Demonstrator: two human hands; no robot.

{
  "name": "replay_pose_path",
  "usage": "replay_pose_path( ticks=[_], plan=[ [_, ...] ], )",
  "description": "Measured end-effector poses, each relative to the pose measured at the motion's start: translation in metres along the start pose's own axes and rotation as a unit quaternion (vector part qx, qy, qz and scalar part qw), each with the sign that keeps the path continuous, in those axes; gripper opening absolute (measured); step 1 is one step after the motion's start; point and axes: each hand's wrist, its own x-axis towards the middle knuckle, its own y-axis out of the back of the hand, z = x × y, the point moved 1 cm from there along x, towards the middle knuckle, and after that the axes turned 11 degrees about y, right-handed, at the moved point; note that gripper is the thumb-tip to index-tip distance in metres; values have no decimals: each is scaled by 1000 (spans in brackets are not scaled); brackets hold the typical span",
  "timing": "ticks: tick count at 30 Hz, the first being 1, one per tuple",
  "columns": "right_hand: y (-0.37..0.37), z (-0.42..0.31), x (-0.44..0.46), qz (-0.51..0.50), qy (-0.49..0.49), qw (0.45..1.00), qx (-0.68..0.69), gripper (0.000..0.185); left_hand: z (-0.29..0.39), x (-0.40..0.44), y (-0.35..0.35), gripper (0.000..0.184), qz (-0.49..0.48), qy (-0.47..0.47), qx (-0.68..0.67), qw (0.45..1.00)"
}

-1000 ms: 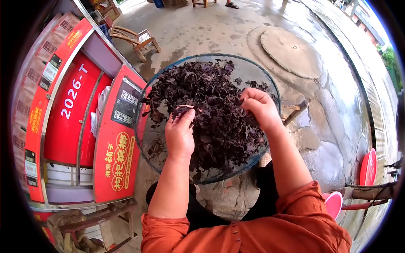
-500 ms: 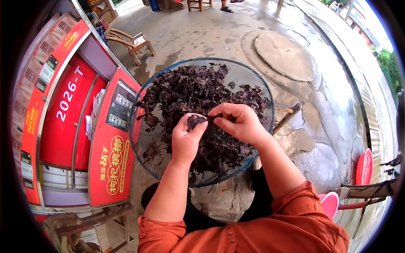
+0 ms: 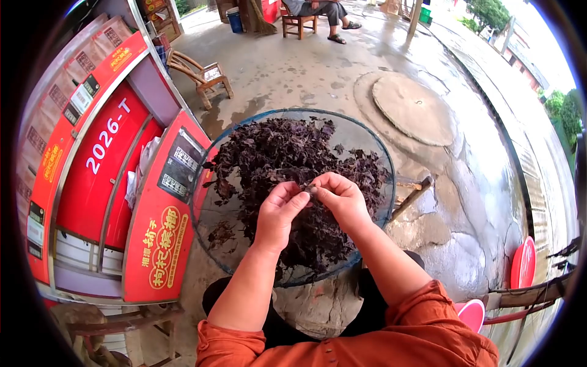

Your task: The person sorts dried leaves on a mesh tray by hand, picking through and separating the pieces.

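Observation:
A round mesh tray with a blue rim (image 3: 391, 183) carries a heap of dark purple dried leaves (image 3: 275, 147). Above the heap, my left hand (image 3: 280, 211) and my right hand (image 3: 339, 196) meet at their fingertips. Both are closed on a small dark leaf piece (image 3: 310, 188), pinched between thumbs and forefingers. A small brownish clump of leaves (image 3: 221, 234) lies apart on the left side of the mesh.
A red display cabinet (image 3: 98, 165) stands at the left, a small bamboo chair (image 3: 205, 76) beyond it. A person (image 3: 330, 12) sits on a wooden stool at the back. Red basins (image 3: 524, 263) are at the right, near a round concrete cover (image 3: 413, 110).
My right hand has come from the right side of the heap to meet my left hand. The view has tilted up, showing more of the seated person.

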Motion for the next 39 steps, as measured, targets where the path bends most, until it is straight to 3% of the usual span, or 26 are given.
replay_pose_path(
  ticks=[2, 6, 8, 13, 16, 17, 20, 23, 26, 30, 33, 39],
  plan=[
    [-1, -4, -2, -10, -11, 998, 62, 6, 0, -2, 2, 14, 15, -3, 36, 999],
    [5, 0, -3, -5, -44, 997, 57, 8, 1, 0, 2, 6, 22, -1, 23, 1000],
    [7, 3, -2, -2, -100, 984, 148, 9, -2, 1, 3, 5, 26, 5, -1, 1000],
    [8, -2, -1, -7, -95, 954, 286, 11, -4, 3, 6, 2, 14, 27, -57, 998],
    [6, -22, 0, 159, -153, 942, 254, 18, -3, 5, 11, 2, 27, 8, -54, 998],
    [9, -26, 2, 162, -134, 944, 254, 14, -1, 5, 14, 2, 30, 5, -59, 998],
    [47, 1, 12, 43, -65, 927, 367, 8, 5, 4, 17, 1, 33, 7, -61, 998],
    [46, -3, 10, 94, -101, 927, 348, 8, 5, 4, 11, 5, 11, 15, -86, 996],
    [26, -10, 5, 36, -85, 946, 312, 6, -2, 2, 6, 15, -56, 73, -178, 980],
    [1, -6, -4, 14, -71, 978, 195, 5, -1, -1, -5, 23, -62, 111, -137, 982],
    [-8, -1, -9, 1, -77, 980, 184, 7, -7, 0, 1, 10, -37, 111, -118, 986],
    [1, 1, -4, 48, -107, 956, 267, 10, 4, -4, 2, 4, -4, 104, -130, 986]
  ],
)
